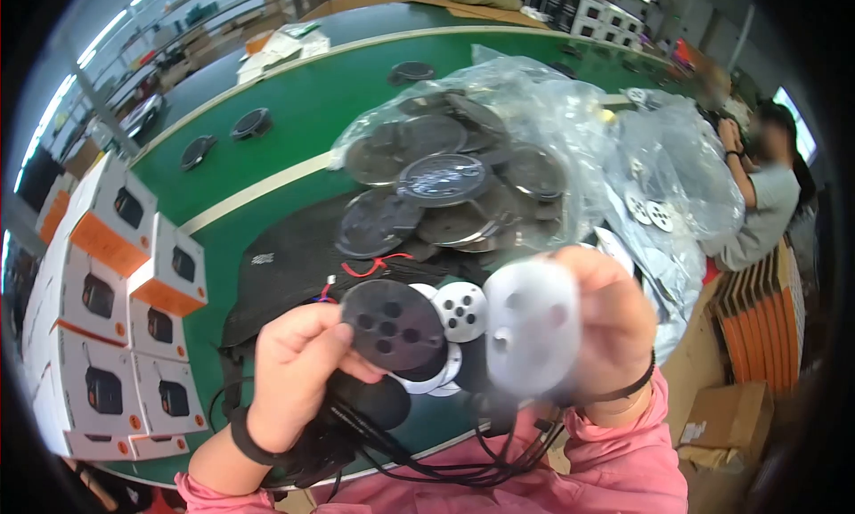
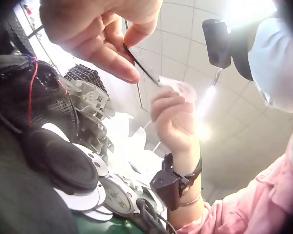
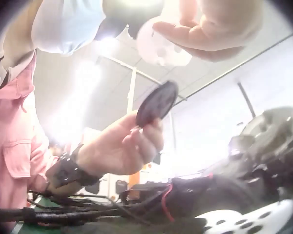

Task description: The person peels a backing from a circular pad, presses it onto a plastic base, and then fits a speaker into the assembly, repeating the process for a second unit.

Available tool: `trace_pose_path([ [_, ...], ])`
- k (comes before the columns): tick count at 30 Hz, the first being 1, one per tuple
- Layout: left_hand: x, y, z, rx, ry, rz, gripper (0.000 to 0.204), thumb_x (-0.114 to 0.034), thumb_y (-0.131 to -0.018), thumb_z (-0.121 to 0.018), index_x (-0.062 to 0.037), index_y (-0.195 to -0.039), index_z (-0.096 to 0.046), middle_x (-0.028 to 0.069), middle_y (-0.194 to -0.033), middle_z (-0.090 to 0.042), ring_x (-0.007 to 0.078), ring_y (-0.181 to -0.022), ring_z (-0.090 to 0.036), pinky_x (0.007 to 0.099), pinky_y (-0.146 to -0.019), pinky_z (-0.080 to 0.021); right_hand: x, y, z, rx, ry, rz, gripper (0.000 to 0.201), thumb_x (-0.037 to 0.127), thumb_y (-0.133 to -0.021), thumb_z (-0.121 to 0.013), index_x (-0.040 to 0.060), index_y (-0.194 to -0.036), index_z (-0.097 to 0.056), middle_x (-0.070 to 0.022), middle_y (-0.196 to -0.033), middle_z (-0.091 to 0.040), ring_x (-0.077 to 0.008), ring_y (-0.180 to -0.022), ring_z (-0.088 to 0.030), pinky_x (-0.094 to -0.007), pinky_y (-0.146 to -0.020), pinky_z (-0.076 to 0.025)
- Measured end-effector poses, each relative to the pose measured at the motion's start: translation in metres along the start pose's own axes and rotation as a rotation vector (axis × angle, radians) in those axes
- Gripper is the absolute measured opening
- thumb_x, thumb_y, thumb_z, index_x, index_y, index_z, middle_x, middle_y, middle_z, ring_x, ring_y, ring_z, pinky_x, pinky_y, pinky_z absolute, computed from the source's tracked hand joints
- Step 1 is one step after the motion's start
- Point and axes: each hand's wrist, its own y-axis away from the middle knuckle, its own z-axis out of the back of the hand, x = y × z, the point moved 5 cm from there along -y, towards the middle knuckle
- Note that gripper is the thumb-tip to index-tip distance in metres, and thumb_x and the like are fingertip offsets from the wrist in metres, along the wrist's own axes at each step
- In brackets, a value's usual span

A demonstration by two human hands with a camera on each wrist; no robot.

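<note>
Between the left fingers [image 1: 337, 334], the black disc [image 1: 388, 325] is pinched by its edge.

The black disc [image 1: 385, 325], round and dotted with holes, was pinched at its edge in the left hand [image 1: 307, 358]; the whitish disc [image 1: 533, 329] (blurred, its holes faint) was raised in the right hand [image 1: 616, 314].

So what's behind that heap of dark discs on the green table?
Behind the heap of dark discs lies crumpled clear plastic; whatever the heap covers can't be seen.
</note>
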Motion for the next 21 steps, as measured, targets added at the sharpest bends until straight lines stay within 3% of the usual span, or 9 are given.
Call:
trace_pose_path([
  [2,-0.002,0.001,0.003,-0.053,-0.019,-0.057,0.018,-0.004,-0.085,-0.042,0.0075,-0.090,-0.055,0.0160,-0.078,-0.062,0.0202,-0.061,-0.062,0.0267,-0.057,-0.051,0.034,0.016,0.015,-0.173,0.107,0.171,0.017,0.002,-0.071,-0.047,-0.0039,-0.084,-0.055,-0.0111,-0.080,-0.058,-0.0184,-0.073,-0.057,-0.0277,-0.067,-0.045],
  [4,-0.002,0.000,0.002,-0.066,-0.012,-0.078,0.020,-0.007,-0.085,-0.041,0.0084,-0.090,-0.054,0.0174,-0.077,-0.062,0.0211,-0.060,-0.062,0.0271,-0.055,-0.052,0.069,0.034,0.042,-0.280,0.474,0.262,0.012,0.003,-0.071,-0.047,-0.0022,-0.080,-0.054,-0.0100,-0.074,-0.058,-0.0149,-0.062,-0.056,-0.0250,-0.060,-0.044],
  [6,-0.002,0.000,-0.002,-0.154,-0.121,-0.073,0.022,-0.017,-0.083,-0.045,0.0037,-0.080,-0.053,0.0166,-0.071,-0.061,0.0180,-0.052,-0.058,0.0248,-0.046,-0.049,0.089,0.045,0.072,-0.565,0.919,0.434,0.007,0.003,-0.072,-0.050,-0.0006,-0.077,-0.054,-0.0017,-0.063,-0.054,-0.0084,-0.052,-0.049,-0.0222,-0.051,-0.041],
  [8,0.001,-0.001,-0.004,-0.128,-0.136,-0.074,0.022,-0.017,-0.084,-0.045,0.0036,-0.080,-0.053,0.0164,-0.071,-0.061,0.0178,-0.052,-0.059,0.0246,-0.046,-0.049,0.096,0.048,0.093,-0.759,1.400,0.313,0.005,0.001,-0.073,-0.051,-0.0015,-0.075,-0.054,0.0003,-0.059,-0.052,-0.0072,-0.053,-0.049,-0.0233,-0.049,-0.040],
  [11,0.002,-0.001,0.002,-0.071,-0.124,-0.066,0.021,-0.013,-0.085,-0.044,0.0056,-0.084,-0.053,0.0164,-0.074,-0.061,0.0186,-0.057,-0.060,0.0252,-0.051,-0.051,0.091,0.047,0.123,-0.776,1.650,0.188,0.007,0.003,-0.074,-0.052,-0.0030,-0.075,-0.055,-0.0041,-0.060,-0.055,-0.0110,-0.054,-0.052,-0.0255,-0.052,-0.042],
  [17,0.002,-0.002,-0.002,-0.033,-0.092,-0.034,0.020,-0.008,-0.086,-0.042,0.0076,-0.089,-0.054,0.0161,-0.079,-0.062,0.0190,-0.063,-0.062,0.0253,-0.056,-0.052,0.087,0.053,0.138,-0.724,1.687,0.033,0.015,0.006,-0.074,-0.054,-0.0028,-0.085,-0.059,-0.0144,-0.069,-0.060,-0.0199,-0.059,-0.056,-0.0282,-0.058,-0.045],
  [18,0.003,-0.003,-0.001,-0.033,-0.087,-0.018,0.020,-0.007,-0.087,-0.041,0.0076,-0.090,-0.054,0.0160,-0.079,-0.062,0.0189,-0.064,-0.062,0.0251,-0.057,-0.052,0.085,0.052,0.135,-0.713,1.681,0.031,0.015,0.006,-0.074,-0.054,-0.0028,-0.085,-0.059,-0.0144,-0.069,-0.060,-0.0199,-0.059,-0.056,-0.0282,-0.058,-0.045],
  [20,0.002,-0.003,-0.003,-0.029,-0.077,0.001,0.020,-0.007,-0.087,-0.041,0.0075,-0.090,-0.054,0.0159,-0.079,-0.062,0.0187,-0.065,-0.062,0.0251,-0.058,-0.052,0.084,0.049,0.113,-0.648,1.703,0.243,0.016,0.006,-0.075,-0.053,-0.0024,-0.087,-0.059,-0.0139,-0.073,-0.061,-0.0181,-0.062,-0.056,-0.0273,-0.058,-0.044],
  [21,0.003,-0.003,-0.004,-0.011,-0.062,0.018,0.020,-0.006,-0.087,-0.041,0.0075,-0.091,-0.054,0.0157,-0.079,-0.062,0.0185,-0.066,-0.062,0.0250,-0.058,-0.052,0.080,0.046,0.094,-0.626,1.633,0.178,0.015,0.006,-0.076,-0.053,-0.0015,-0.088,-0.059,-0.0123,-0.078,-0.060,-0.0170,-0.065,-0.056,-0.0267,-0.058,-0.044],
])
